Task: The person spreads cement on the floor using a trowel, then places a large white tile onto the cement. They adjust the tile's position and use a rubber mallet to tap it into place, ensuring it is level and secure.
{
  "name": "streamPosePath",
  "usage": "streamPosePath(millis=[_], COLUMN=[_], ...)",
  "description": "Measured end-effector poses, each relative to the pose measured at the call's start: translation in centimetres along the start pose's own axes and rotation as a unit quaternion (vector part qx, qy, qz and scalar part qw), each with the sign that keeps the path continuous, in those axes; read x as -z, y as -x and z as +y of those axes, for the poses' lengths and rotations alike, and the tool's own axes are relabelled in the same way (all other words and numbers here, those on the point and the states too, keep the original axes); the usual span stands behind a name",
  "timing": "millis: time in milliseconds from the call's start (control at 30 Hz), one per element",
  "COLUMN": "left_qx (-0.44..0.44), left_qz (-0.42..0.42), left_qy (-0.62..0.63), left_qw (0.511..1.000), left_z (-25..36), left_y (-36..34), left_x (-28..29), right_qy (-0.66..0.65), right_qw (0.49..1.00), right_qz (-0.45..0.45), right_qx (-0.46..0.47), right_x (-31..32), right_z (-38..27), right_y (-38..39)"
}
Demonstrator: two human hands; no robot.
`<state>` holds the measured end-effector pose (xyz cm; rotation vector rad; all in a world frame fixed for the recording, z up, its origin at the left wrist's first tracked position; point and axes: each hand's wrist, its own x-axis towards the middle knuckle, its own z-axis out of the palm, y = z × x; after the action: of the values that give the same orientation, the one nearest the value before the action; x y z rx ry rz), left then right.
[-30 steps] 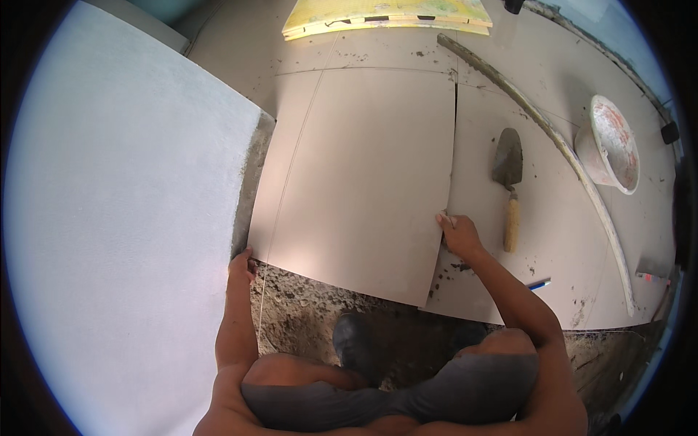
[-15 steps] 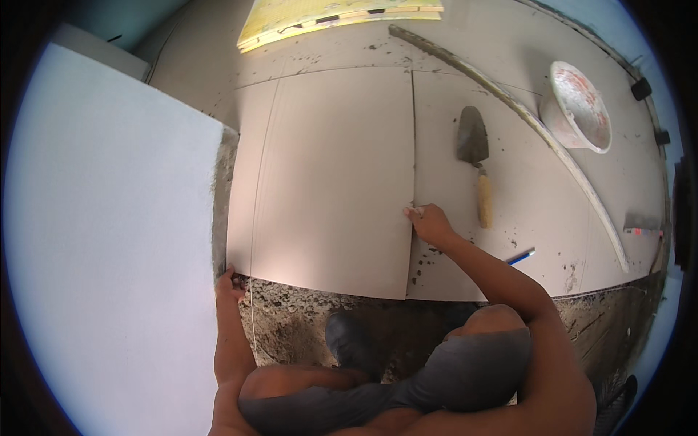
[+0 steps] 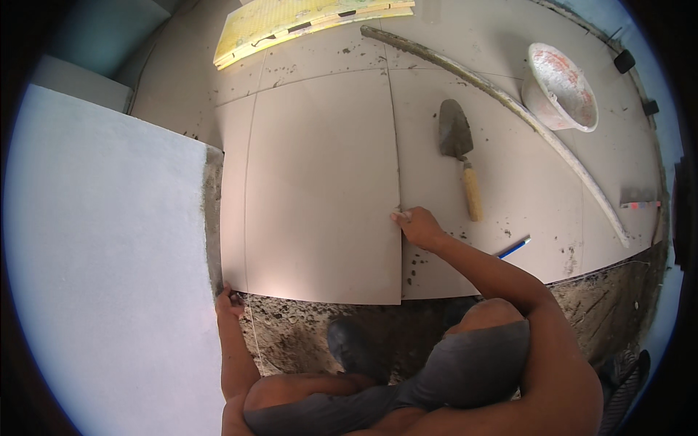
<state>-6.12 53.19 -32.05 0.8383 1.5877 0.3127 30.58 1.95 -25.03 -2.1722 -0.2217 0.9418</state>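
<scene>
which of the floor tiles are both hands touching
The large beige tile in the middle: right hand at its right edge, left hand at its near left corner. The neighbouring tile holds the trowel.

Grey tiled floor [image 3: 509,43], bare mortar bed [image 3: 305,327].

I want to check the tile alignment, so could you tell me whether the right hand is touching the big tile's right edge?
Touching: the head view shows the right hand with fingertips on the right edge of the large tile.

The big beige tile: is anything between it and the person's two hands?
Nothing visible. The right hand rests at the large tile's right edge, by the joint. The left hand sits at its near-left corner.
</scene>
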Motion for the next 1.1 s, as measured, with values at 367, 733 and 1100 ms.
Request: streamPosePath(millis=[367,733,1100], left_qx=[0.039,0.005,0.081], left_qz=[0.041,0.018,0.068], left_qy=[0.016,-0.047,-0.001], left_qw=[0.998,0.999,0.994], left_z=[-0.2,0.2,1.4], left_y=[1.5,0.3,-1.0], left_x=[-1.5,-0.6,0.4], right_qy=[-0.007,0.088,0.246], right_qw=[0.999,0.991,0.943], right_qz=[-0.034,-0.039,-0.129], right_qx=[0.023,0.090,0.185], right_x=[0.5,0.8,5.5], right_z=[-0.1,1.8,-2.9], right_y=[-0.4,-2.2,-4.4])
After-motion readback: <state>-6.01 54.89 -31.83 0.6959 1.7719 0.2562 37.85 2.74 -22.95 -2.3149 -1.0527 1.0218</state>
